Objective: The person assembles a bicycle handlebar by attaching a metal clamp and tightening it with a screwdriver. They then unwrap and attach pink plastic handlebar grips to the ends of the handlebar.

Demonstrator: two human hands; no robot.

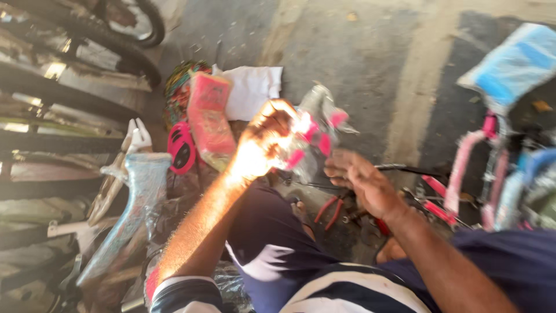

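Note:
My left hand point(262, 142) is raised in front of me and closed on a clear plastic bag point(315, 124) that holds pink parts. The bag hangs to the right of the fist, crumpled and blurred. My right hand point(362, 182) is just below and right of the bag, fingers spread, palm turned up and empty, close to the bag's lower edge. Both forearms come up from my lap, over dark shorts point(263, 232) and a striped shirt.
Red-handled pliers point(330, 210) lie on the ground below my hands. A pink box point(208, 119) and white cloth point(252, 90) sit behind. A wrapped pale-blue bicycle frame point(124, 214) lies at left, tyres point(124, 55) top left, a pink bicycle point(480, 174) at right.

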